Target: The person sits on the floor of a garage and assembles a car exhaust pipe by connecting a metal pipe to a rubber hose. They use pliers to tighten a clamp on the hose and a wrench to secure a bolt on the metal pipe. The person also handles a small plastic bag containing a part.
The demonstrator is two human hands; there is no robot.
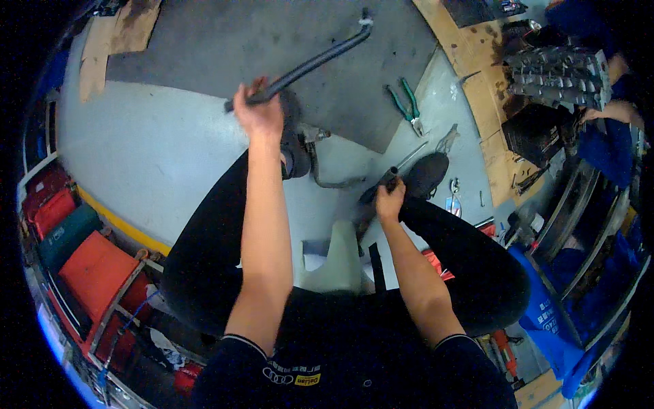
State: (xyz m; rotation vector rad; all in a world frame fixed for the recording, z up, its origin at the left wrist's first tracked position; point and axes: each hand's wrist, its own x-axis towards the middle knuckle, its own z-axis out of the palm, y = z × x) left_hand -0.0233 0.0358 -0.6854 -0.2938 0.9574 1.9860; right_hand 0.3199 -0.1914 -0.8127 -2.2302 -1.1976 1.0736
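My left hand (260, 114) is closed around the near end of a long black hose (317, 60). The hose points away to the upper right and bends at its far end, where a pale band shows. Lower and to the right, my right hand (390, 200) is wrapped round a short dark tube-like piece (392, 176). Its kind is unclear. A thin metal rod (413, 155) shows just beyond that hand; whether it belongs to the held piece I cannot tell. Green-handled pliers (407, 108) lie with handles spread on the grey mat (225, 51).
By my left shoe is a metal fitting (315, 132) with a curved dark pipe (339, 183). Another pair of pliers (454, 196) lies beside my right shoe (429, 172). At right, an engine part (558, 75) sits near cardboard (487, 109) and another person's hands (613, 112). Red boxes (99, 269) stand left.
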